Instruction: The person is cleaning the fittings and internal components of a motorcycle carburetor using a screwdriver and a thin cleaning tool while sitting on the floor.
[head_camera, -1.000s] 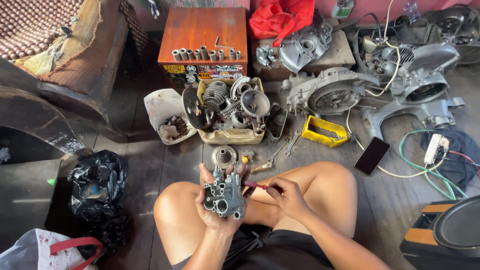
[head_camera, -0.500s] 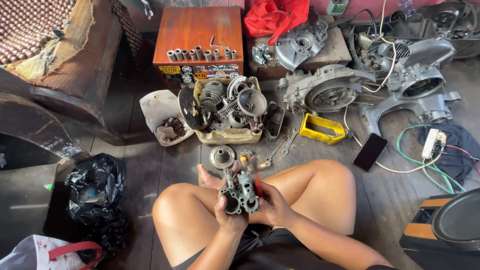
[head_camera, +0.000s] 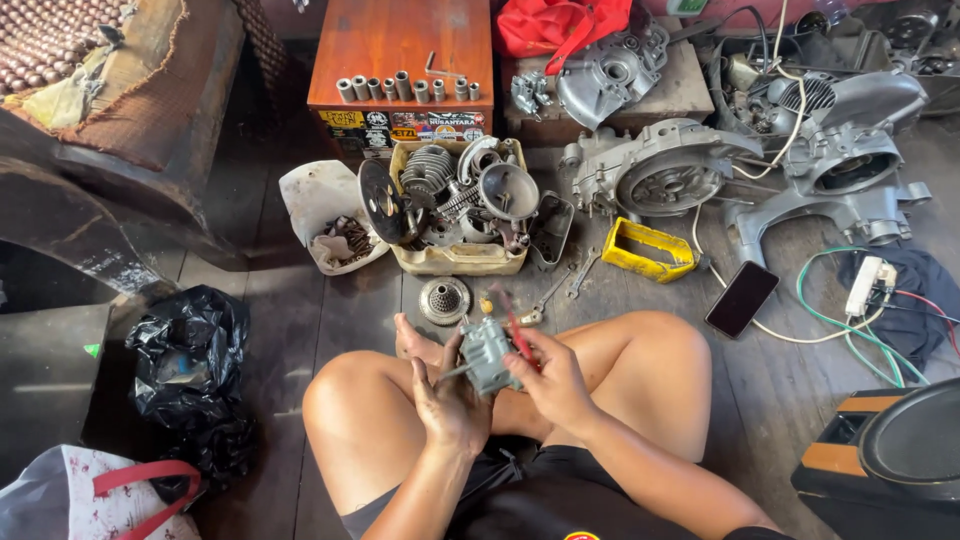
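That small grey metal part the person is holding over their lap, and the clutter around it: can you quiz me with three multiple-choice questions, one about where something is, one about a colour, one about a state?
1. Where does the dark phone lie?
A. On the wooden floor beside the person's right knee
B. On the orange-brown box
C. In the cream tub

2. What colour is the small open frame on the floor by the big engine casing?
A. Blue
B. Yellow
C. White

3. How is the grey metal part held?
A. Lying alone on the floor
B. Left hand only, right hand far off
C. Between both hands, with a red-handled tool in the right hand

Answers: 1 A, the phone rests flat on the planks there. 2 B, the frame is bright yellow. 3 C, the left hand grips the part from below while the right hand holds the tool against it.
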